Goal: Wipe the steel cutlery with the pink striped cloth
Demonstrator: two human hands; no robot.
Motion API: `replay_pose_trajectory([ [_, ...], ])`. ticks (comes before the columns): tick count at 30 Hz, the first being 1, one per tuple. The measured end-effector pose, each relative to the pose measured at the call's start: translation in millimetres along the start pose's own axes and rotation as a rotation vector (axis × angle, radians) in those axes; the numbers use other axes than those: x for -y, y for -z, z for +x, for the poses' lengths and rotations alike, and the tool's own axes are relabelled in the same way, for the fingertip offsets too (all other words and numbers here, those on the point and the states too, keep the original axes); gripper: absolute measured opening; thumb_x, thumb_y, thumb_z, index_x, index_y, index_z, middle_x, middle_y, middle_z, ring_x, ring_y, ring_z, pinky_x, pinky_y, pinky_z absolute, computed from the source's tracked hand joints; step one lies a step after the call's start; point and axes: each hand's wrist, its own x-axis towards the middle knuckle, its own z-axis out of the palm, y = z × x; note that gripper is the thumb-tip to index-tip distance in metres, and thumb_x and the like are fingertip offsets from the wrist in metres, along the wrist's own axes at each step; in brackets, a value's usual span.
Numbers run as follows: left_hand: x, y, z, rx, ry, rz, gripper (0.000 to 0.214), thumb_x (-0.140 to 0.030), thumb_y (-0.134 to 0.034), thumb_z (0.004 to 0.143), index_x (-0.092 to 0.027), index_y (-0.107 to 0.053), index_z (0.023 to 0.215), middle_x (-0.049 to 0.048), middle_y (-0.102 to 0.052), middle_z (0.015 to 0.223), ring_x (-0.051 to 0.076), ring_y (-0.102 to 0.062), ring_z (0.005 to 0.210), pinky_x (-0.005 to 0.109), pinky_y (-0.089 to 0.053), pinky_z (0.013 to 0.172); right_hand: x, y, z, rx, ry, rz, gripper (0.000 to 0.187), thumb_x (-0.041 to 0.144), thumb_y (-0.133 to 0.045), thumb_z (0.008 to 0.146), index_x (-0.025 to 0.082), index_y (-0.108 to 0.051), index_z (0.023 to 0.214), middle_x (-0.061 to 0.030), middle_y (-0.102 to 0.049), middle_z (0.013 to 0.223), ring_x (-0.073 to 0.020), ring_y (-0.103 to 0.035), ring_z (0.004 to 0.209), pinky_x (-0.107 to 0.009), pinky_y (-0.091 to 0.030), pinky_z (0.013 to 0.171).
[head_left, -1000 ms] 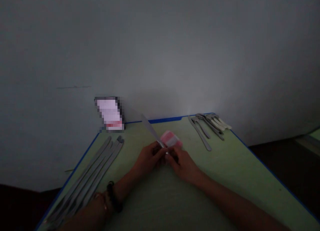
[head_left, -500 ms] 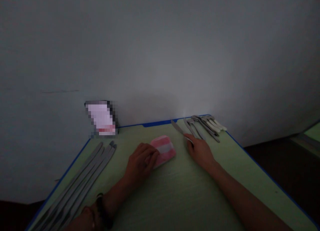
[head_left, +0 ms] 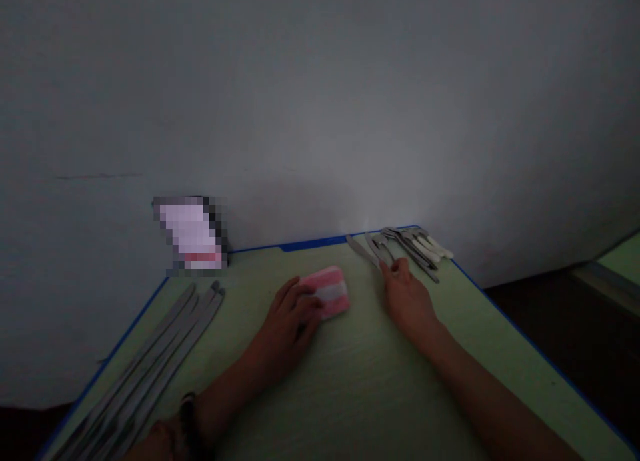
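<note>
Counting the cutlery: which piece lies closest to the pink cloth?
The table knife slants out at the left edge of the cutlery bunch, nearest the pink cloth; the other pieces lie further right.

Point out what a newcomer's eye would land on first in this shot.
The pink-and-white striped cloth stands out most, at the middle of the green table, with the left hand lying on it. Just right of it, the right hand reaches the cluster of metal cutlery at the far edge. A bright pixelated rectangle also draws the eye, beyond the table's far left corner against the wall.
</note>
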Motion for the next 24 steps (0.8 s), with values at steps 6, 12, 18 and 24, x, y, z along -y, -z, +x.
replay_pose_trajectory([
  [6,-2,1.2,-1,0.028,0.007,-0.010,0.022,-0.023,-0.045,0.089,-0.021,-0.054,0.109,0.0099,-0.047,0.125,0.027,-0.031,0.129,0.049,-0.034,0.105,13,-6,-9,-0.038,0.140,-0.101,0.039,0.012,-0.033,0.088,0.016,-0.050,0.124,-0.0141,-0.055,0.111,-0.0264,-0.050,0.099,-0.039,-0.033,0.081],
  [12,0,-1.2,-2,0.021,0.002,-0.025,0.022,-0.023,-0.045,0.089,-0.021,-0.053,0.110,0.0102,-0.045,0.125,0.025,-0.036,0.124,0.046,-0.036,0.103,14,-4,-4,-0.054,0.089,-0.107,0.036,0.013,-0.034,0.090,0.015,-0.055,0.119,-0.0146,-0.058,0.102,-0.0265,-0.047,0.097,-0.038,-0.028,0.078],
  [18,1,-2.2,-2,0.013,-0.015,-0.030,0.022,-0.023,-0.045,0.089,-0.021,-0.052,0.110,0.0101,-0.046,0.123,0.024,-0.038,0.122,0.045,-0.036,0.102,9,2,-2,-0.064,0.045,-0.117,0.035,0.017,-0.035,0.090,0.020,-0.061,0.114,-0.0136,-0.061,0.094,-0.0267,-0.047,0.094,-0.038,-0.025,0.078],
  [24,2,-3.4,-2,0.011,-0.004,-0.026,0.022,-0.024,-0.047,0.088,-0.021,-0.052,0.110,0.0100,-0.046,0.122,0.024,-0.040,0.120,0.044,-0.038,0.101,6,0,-1,-0.077,0.034,-0.133,0.035,0.018,-0.036,0.089,0.021,-0.060,0.114,-0.0129,-0.063,0.093,-0.0269,-0.048,0.092,-0.039,-0.024,0.078],
])
